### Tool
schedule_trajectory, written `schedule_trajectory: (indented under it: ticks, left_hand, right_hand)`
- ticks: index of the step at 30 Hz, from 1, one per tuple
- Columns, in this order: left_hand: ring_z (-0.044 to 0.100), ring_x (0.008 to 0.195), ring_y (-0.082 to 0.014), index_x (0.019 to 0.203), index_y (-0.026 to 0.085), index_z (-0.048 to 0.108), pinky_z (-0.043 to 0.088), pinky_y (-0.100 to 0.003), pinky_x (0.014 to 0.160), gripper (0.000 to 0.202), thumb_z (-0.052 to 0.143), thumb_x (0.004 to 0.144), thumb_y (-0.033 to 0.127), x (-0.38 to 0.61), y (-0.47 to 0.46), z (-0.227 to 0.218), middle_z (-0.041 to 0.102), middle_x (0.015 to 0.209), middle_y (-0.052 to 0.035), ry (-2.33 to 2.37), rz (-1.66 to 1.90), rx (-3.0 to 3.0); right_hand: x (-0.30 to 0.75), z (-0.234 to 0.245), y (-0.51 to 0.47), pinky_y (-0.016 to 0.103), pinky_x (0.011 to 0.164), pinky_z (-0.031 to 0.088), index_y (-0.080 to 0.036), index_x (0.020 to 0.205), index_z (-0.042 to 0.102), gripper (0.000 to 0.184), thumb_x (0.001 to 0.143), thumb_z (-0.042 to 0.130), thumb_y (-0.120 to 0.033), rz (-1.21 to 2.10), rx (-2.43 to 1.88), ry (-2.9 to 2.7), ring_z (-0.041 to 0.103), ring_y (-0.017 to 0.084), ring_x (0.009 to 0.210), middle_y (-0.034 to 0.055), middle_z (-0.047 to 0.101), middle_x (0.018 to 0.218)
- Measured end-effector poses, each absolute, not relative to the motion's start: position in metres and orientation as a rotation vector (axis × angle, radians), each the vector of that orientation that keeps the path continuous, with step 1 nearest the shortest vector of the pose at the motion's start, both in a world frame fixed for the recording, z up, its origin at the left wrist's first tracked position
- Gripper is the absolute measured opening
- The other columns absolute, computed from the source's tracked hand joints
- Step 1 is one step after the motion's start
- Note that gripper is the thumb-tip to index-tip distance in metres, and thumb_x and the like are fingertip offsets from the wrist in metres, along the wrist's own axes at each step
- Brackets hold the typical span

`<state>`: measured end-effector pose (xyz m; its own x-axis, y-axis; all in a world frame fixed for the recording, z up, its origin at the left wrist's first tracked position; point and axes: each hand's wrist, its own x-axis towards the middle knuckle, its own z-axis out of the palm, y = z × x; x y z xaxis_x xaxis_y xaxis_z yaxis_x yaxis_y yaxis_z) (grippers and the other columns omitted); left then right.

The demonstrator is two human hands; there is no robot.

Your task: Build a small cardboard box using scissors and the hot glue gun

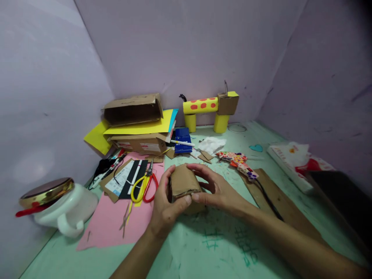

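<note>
Between my two hands is a small brown cardboard box (184, 180) with a rounded top, low over the green table. My left hand (167, 205) wraps its left side, thumb at the front lower edge. My right hand (213, 188) grips from the right, fingertips on the top edge and thumb at the front edge, close to the left thumb. The underside of the box is mostly hidden. Left of it lie scissors (143, 187) with one yellow and one red handle, on pink paper (116, 223). To the right lies a flower-patterned glue gun (240, 162).
At the back stands a yellow cardboard giraffe-like figure (200, 105) with red spots. Cardboard boxes (132, 110) and yellow paper are stacked at back left. A white mug (69, 207) stands at left. A cardboard strip (287, 201) and a dark flat object (343, 205) lie at right.
</note>
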<state>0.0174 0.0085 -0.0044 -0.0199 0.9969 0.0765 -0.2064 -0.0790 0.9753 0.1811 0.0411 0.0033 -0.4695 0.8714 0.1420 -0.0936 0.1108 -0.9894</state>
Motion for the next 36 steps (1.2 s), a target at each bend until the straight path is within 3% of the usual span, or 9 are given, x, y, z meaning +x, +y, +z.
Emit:
schedule_trajectory:
  ticks: [10, 17, 25, 36]
  left_hand:
    - [0.053, 0.118, -0.0361, 0.131, 0.018, 0.04, 0.049, -0.043, 0.093, 0.08, 0.076, 0.062, 0.034, 0.021, 0.01, -0.011, 0.054, 0.129, -0.0139, 1.105, 1.347, 1.199]
    - [0.053, 0.118, -0.0346, 0.132, 0.018, 0.041, 0.047, -0.044, 0.095, 0.08, 0.076, 0.062, 0.032, 0.018, 0.011, -0.009, 0.055, 0.129, -0.013, 1.09, 1.355, 1.188]
    - [0.053, 0.119, -0.0339, 0.133, 0.019, 0.041, 0.046, -0.043, 0.096, 0.08, 0.075, 0.063, 0.033, 0.023, 0.01, -0.008, 0.054, 0.13, -0.0119, 1.107, 1.381, 1.167]
    - [0.048, 0.126, -0.0328, 0.141, 0.019, 0.029, 0.041, -0.042, 0.102, 0.091, 0.075, 0.063, 0.029, 0.025, 0.011, -0.007, 0.045, 0.141, -0.0138, 1.085, 1.397, 1.162]
  right_hand:
    - [0.182, -0.004, 0.045, 0.05, 0.099, 0.044, -0.027, 0.12, 0.052, 0.061, 0.064, 0.072, -0.021, 1.426, -0.83, -1.565, 0.047, 0.032, 0.126, 0.0104, 0.055, 0.129]
    - [0.186, -0.008, 0.045, 0.051, 0.103, 0.04, -0.027, 0.135, 0.045, 0.073, 0.069, 0.075, -0.034, 1.422, -0.753, -1.669, 0.045, 0.033, 0.129, 0.012, 0.041, 0.146]
    - [0.184, -0.013, 0.043, 0.051, 0.101, 0.043, -0.031, 0.134, 0.048, 0.065, 0.073, 0.07, -0.029, 1.377, -0.771, -1.626, 0.046, 0.033, 0.128, 0.0082, 0.046, 0.144]
    - [0.182, -0.01, 0.042, 0.052, 0.1, 0.043, -0.029, 0.133, 0.049, 0.064, 0.072, 0.067, -0.028, 1.389, -0.795, -1.617, 0.046, 0.034, 0.128, 0.01, 0.046, 0.143]
